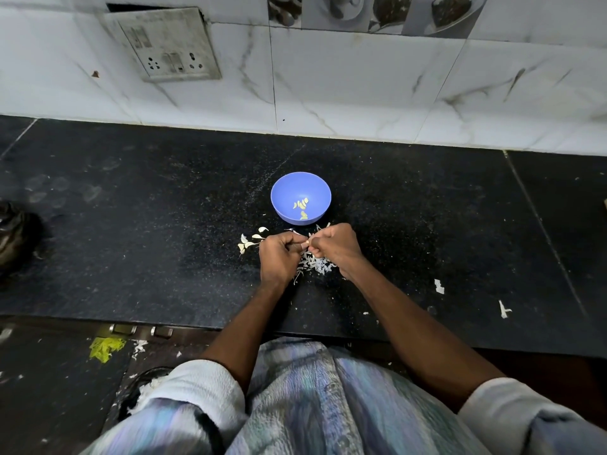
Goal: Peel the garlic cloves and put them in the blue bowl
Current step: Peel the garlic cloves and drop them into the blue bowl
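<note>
A person stands at a black counter [131,224] with both hands working together just in front of a blue bowl [285,192]. The left hand [279,254] has its fingers curled in, and the right hand [338,246] is curled the same way; between their fingertips sits a small pale piece, seemingly a garlic clove [307,243] being peeled, though it is too small to make out how much skin remains on it.

Several peeled cloves [301,206] already lie in the bottom of the bowl, yellowish against the blue. A heap of white skins [315,262] lies on the counter under and between the hands, in front of the bowl, and stray scraps are scattered farther to the right of it.

To the left of the bowl's front edge, beside the left hand, a few whole pale pieces [249,241] rest on the counter; these look like cloves not yet peeled.

By the look of it the job is well under way: a handful done, one in hand and a small number waiting. Behind the bowl rises a marbled tile wall [361,93] with a switch plate [167,44].
</note>
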Demonstrator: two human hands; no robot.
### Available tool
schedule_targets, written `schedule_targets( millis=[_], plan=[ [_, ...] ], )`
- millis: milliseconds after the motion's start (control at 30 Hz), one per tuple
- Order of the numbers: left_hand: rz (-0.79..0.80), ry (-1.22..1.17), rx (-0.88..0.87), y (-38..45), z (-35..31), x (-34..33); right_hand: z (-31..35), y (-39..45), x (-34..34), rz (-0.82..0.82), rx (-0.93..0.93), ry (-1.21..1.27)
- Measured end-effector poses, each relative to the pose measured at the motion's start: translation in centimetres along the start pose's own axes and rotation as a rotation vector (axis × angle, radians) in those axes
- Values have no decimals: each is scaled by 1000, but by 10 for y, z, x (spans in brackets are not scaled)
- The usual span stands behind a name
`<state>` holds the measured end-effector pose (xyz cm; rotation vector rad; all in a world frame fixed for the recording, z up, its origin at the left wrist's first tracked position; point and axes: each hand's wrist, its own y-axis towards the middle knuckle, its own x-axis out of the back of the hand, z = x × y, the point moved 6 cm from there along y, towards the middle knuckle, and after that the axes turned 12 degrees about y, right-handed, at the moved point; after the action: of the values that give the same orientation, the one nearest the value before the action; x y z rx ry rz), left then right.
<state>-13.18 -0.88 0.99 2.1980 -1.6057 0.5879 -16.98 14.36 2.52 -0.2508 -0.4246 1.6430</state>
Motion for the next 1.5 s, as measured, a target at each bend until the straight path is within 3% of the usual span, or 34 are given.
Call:
schedule_targets(
  millis=[400,933,1500],
  plan=[
    [4,-203,83,0,9,1,2,2,-3,76,22,74],
    [31,-132,1,-2,6,-6,-2,5,2,15,48,-50],
    [71,-797,583,-8,32,-31,-7,2,-4,54,34,-5]
  ],
)
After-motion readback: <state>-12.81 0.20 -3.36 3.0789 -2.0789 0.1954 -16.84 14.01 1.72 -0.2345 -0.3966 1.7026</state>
